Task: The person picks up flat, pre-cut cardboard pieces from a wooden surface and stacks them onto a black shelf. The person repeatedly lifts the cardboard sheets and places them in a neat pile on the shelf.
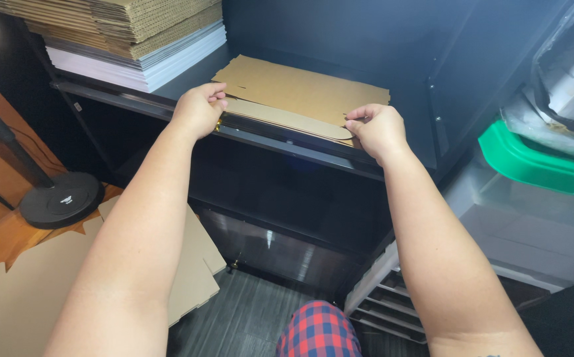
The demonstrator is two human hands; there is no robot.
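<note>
A flat brown cardboard box blank (pixel 300 89) lies on a dark shelf (pixel 280 142) in front of me. My left hand (pixel 199 109) grips the left end of its folded front flap (pixel 280 119) with the fingers curled over the edge. At the flap's right end, my right hand (pixel 377 127) pinches the cardboard between thumb and fingers. Both arms reach forward over the shelf's front edge.
A tall stack of flat cardboard and white sheets (pixel 128 39) fills the shelf's back left. More cardboard blanks (pixel 29 291) lie on the floor at lower left beside a round black lamp base (pixel 62 198). A clear bin with a green lid (pixel 532 158) stands on the right.
</note>
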